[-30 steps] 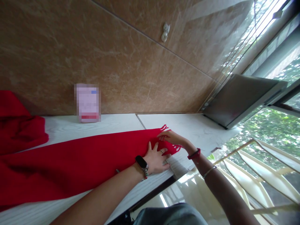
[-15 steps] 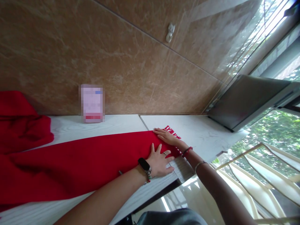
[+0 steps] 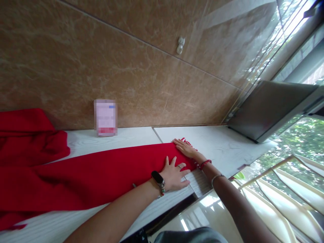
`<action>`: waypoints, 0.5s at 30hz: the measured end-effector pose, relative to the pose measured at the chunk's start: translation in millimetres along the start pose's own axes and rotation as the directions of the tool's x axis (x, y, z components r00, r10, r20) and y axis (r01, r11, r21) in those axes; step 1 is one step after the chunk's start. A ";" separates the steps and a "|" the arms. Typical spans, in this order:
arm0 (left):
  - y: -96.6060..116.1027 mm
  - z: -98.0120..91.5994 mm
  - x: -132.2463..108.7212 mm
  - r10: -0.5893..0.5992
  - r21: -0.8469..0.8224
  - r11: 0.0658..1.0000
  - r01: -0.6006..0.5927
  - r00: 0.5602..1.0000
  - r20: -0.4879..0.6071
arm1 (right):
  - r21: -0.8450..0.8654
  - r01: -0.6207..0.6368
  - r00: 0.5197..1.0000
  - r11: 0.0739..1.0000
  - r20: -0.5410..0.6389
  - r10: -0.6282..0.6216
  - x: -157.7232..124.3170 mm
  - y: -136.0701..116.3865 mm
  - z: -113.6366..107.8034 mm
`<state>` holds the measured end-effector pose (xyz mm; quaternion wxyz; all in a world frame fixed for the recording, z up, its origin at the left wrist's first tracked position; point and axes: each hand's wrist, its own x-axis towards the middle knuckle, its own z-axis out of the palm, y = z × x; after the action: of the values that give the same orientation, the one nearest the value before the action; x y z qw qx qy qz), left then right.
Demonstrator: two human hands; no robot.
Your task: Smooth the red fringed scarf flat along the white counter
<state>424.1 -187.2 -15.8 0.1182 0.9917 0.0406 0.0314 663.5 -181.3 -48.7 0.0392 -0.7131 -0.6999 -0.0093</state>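
A long red scarf (image 3: 106, 172) with a fringed end lies stretched along the white wood-grain tabletop (image 3: 215, 145). At the left its far part is bunched into a loose pile. My left hand (image 3: 173, 176), with a dark wrist band and a ring, rests with spread fingers on the scarf's near edge. Flat across the scarf near its fringe lies my right hand (image 3: 184, 147), fingers stretched out and a red bracelet at the wrist. Both palms press down on the cloth without gripping it.
A pinkish box (image 3: 105, 118), blurred out, stands against the brown tiled wall (image 3: 141, 77). On the wall sits a small white cat-shaped hook (image 3: 180, 45). A dark grey panel (image 3: 268, 108) rises at the right end, beside a cream railing (image 3: 273, 192).
The view has shifted slightly, so the box and scarf pile appear further right and lower. Both hands stay flat on the scarf near its fringed end.
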 end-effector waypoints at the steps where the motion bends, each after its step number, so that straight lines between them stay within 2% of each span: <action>1: 0.1 -2.1 0.0 0.001 -0.005 1.000 -0.001 1.000 0.008 | -0.003 0.000 1.000 1.000 -0.006 0.000 0.0 -0.5 -0.1; 5: -8.3 -21.1 -10.0 -0.052 -0.084 0.995 0.055 0.998 0.040 | -0.014 0.005 1.000 1.000 -0.017 -0.005 0.5 -2.1 -1.5; 7: -19.7 -32.1 -26.7 -0.120 -0.072 0.990 0.120 0.993 0.003 | -0.010 0.003 1.000 1.000 -0.021 -0.003 0.3 -3.2 -2.1; 9: -35.0 -38.0 -51.8 -0.208 0.009 0.978 0.209 0.977 -0.046 | -0.005 0.003 0.999 1.000 -0.031 -0.003 -0.3 -5.2 -3.6; 12: -58.0 -34.9 -94.5 -0.352 0.127 0.925 0.357 0.934 -0.064 | -0.024 0.016 0.999 1.000 -0.047 -0.017 -2.2 -10.6 -9.5; 15: -72.1 -25.8 -124.2 -0.363 0.161 0.915 0.370 0.929 -0.074 | -0.077 -0.026 0.993 0.997 -0.115 0.018 -5.3 -22.5 -20.3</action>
<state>293.4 -122.2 -14.4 0.0349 0.9720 0.2308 0.0263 641.8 -187.6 -27.9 0.0512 -0.7201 -0.6877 -0.0769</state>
